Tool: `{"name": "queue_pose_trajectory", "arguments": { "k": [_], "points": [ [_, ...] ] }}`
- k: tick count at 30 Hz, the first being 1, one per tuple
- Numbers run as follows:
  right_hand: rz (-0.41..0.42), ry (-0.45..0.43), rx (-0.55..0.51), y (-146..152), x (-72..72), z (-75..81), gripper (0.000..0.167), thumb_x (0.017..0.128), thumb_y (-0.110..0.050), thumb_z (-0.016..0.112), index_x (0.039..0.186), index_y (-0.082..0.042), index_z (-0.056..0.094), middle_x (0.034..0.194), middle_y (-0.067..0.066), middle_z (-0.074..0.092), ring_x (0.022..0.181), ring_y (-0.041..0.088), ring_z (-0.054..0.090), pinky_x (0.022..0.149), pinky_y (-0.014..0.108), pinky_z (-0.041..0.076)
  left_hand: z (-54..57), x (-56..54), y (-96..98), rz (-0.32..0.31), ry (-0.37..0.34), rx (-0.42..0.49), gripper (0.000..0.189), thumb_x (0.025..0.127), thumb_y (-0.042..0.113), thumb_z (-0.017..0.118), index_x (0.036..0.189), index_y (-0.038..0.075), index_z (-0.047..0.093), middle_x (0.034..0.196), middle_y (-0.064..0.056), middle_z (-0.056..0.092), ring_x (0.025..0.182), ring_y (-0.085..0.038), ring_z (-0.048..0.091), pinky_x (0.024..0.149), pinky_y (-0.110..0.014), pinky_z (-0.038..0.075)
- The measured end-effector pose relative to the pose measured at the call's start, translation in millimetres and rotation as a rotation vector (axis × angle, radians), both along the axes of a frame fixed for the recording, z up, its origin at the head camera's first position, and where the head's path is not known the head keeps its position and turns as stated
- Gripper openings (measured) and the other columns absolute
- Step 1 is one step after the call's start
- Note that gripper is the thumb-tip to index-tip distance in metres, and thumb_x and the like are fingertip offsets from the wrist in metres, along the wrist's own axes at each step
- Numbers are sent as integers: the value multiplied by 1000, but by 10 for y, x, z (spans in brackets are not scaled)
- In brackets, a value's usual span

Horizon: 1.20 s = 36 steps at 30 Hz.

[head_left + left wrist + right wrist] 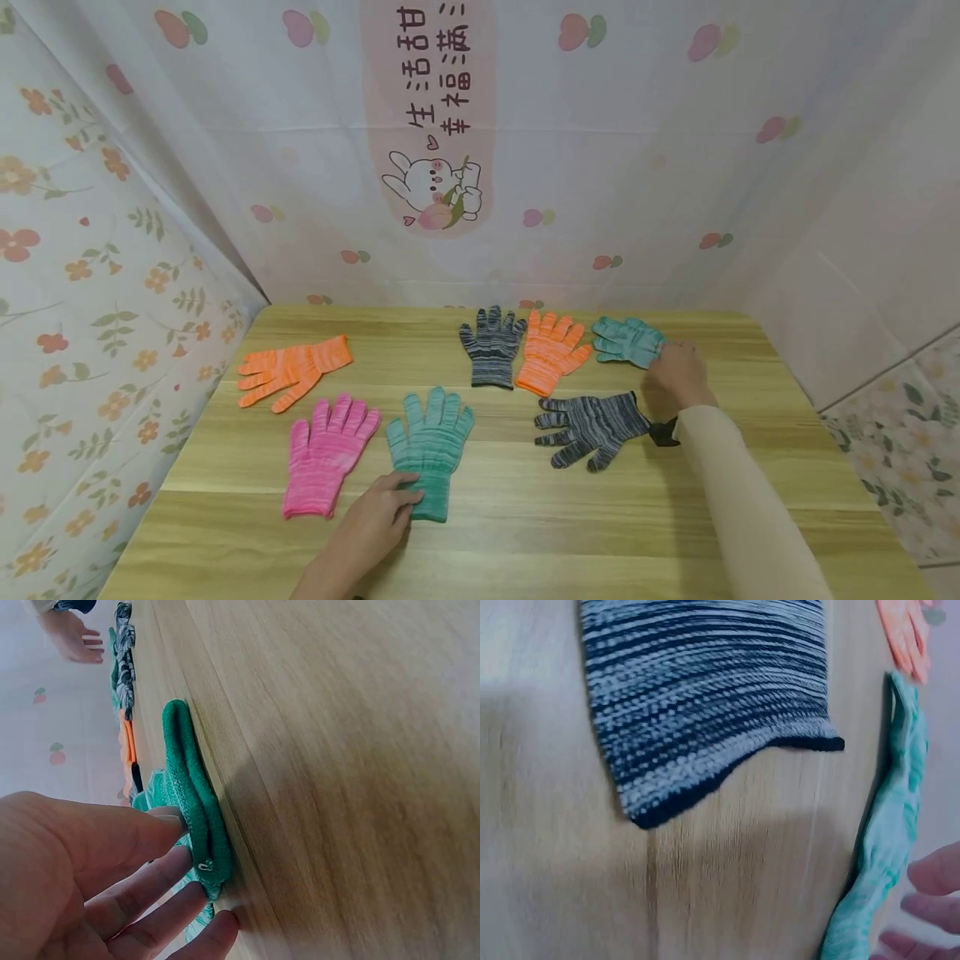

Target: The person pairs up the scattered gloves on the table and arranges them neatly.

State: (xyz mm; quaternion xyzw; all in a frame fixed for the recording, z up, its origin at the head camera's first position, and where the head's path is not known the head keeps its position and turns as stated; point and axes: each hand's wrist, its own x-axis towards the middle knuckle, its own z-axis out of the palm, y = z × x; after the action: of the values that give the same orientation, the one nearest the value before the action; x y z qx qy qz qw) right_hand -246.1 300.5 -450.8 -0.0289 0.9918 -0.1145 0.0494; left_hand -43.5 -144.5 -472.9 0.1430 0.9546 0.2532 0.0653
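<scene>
The left hand (375,518) has its fingers loosely resting on the wrist end of the near green glove (431,442), not curled around it. That glove lies long ways, with its fingers pointing to the back of the table (547,542).

The right hand (681,375) has its fingers apart and holds nothing. It is just beside the wrist end of the far green glove (628,342); I cannot tell if they touch. The far green glove lies sideways, fingers pointing left, so it goes across the way the near green glove lies. The right hand is much closer to it than the left hand is.

A striped glove (592,429) lies nearer the front, its wrist end also on the right. A pink glove (330,458) sits left of the near green glove.
</scene>
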Motion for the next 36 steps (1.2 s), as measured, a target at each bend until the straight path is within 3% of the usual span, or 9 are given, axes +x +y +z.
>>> {"name": "queue_pose_trajectory", "arguments": {
  "k": [6,9,13,17,21,28,32,34,36],
  "points": [
    [-93,-144,-41,135,91,-4,45,84,-11,34,113,16,54,123,39,46,116,61,34,94,66,25,-1,3,1,-3,7,-6,20,85,4,63,103,3,71,118,-9,61,110,-30,57,90,-43,50],
    [-67,-177,-39,169,105,-26,49,85,-9,31,123,19,46,128,38,42,114,57,40,89,62,33,2,2,-3,-9,14,-5,20,84,4,63,103,3,71,118,-9,61,110,-30,58,89,-43,50],
    [-51,-104,-21,179,98,-61,35,85,-7,33,90,15,60,103,35,59,100,55,49,80,57,35,5,4,-3,-8,18,0,20,84,4,63,102,3,71,117,-9,61,109,-30,58,89,-43,50],
    [-144,-45,-126,160,134,-84,27,82,-6,35,61,3,49,93,37,54,103,58,40,81,58,36,6,9,7,-11,21,3,20,84,3,63,102,3,71,117,-9,61,109,-30,58,90,-43,50],
    [-271,29,-227,149,165,-116,26,80,-4,38,75,14,57,105,40,46,99,53,42,72,52,46,5,10,10,-18,25,6,20,85,3,63,102,2,71,117,-10,61,109,-30,58,90,-43,50],
    [-312,249,-359,182,102,-112,32,78,6,42,101,23,57,95,38,58,80,46,56,71,50,50,-1,10,9,-7,16,12,20,84,3,63,102,2,71,117,-10,61,109,-30,58,90,-43,50],
    [-323,214,-457,172,47,-26,48,76,10,39,122,23,41,72,30,53,44,23,39,45,33,41,-4,12,9,-4,17,12,20,84,3,63,103,2,71,117,-9,61,109,-30,58,89,-43,50],
    [-310,183,-479,116,52,72,48,81,8,39,128,20,37,76,30,54,44,16,35,43,26,34,-5,13,9,-2,21,10,20,84,3,63,103,2,71,117,-9,61,108,-30,58,89,-43,50],
    [-291,184,-470,19,78,208,41,87,2,42,125,18,44,88,34,56,53,21,47,44,25,36,-5,14,9,-1,23,9,20,84,3,63,103,2,71,117,-9,61,108,-29,58,89,-43,50]
  ]
}}
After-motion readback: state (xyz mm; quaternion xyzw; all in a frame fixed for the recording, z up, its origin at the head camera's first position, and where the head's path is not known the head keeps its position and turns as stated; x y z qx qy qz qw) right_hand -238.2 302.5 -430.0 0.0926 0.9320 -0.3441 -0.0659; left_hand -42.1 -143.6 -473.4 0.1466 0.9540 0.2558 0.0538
